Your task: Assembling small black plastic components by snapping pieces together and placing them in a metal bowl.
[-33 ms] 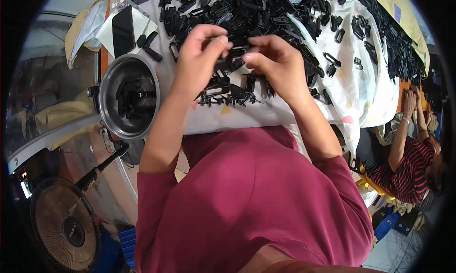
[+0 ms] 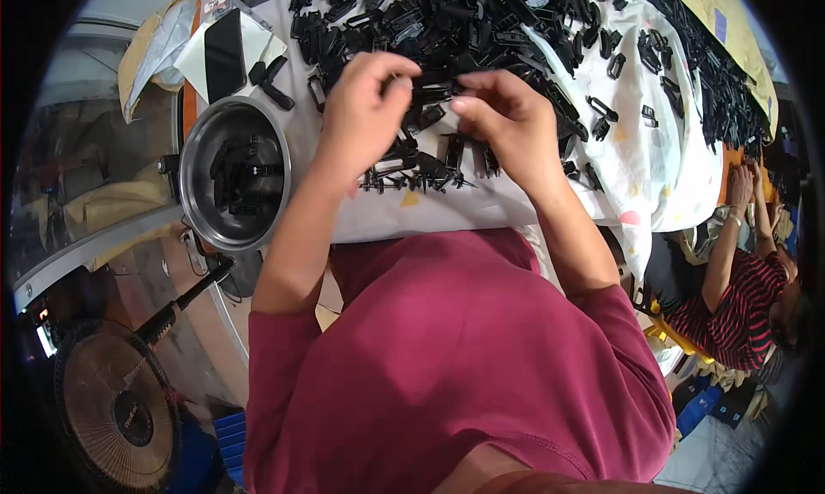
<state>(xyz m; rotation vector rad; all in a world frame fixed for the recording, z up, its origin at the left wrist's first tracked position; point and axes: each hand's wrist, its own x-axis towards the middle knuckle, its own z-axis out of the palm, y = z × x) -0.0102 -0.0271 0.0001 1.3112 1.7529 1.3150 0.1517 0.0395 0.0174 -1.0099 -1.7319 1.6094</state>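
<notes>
My left hand (image 2: 365, 111) hovers over the near part of a heap of small black plastic parts (image 2: 412, 30). Its fingers are curled, with thumb and forefinger bent toward each other and slightly blurred. Facing it, my right hand (image 2: 514, 124) has its fingers curled and its thumb bent in toward the forefinger. Dark pieces lie between and behind the fingertips, so whatever either hand grips cannot be told from the heap. Below the hands, a row of black clip-like pieces (image 2: 417, 171) lies near the table's front edge.
A steel bowl (image 2: 191, 189) with several black parts stands left of my forearm. Behind it lie a dark phone (image 2: 225, 55) and loose black pieces (image 2: 273, 85) on the patterned white cloth (image 2: 636, 176). A fan (image 2: 120, 408) stands lower left; a co-worker (image 2: 730, 305) sits at right.
My left hand has shifted slightly right and its thumb and forefinger have drawn a little apart. My right hand sits slightly further right and lower.
</notes>
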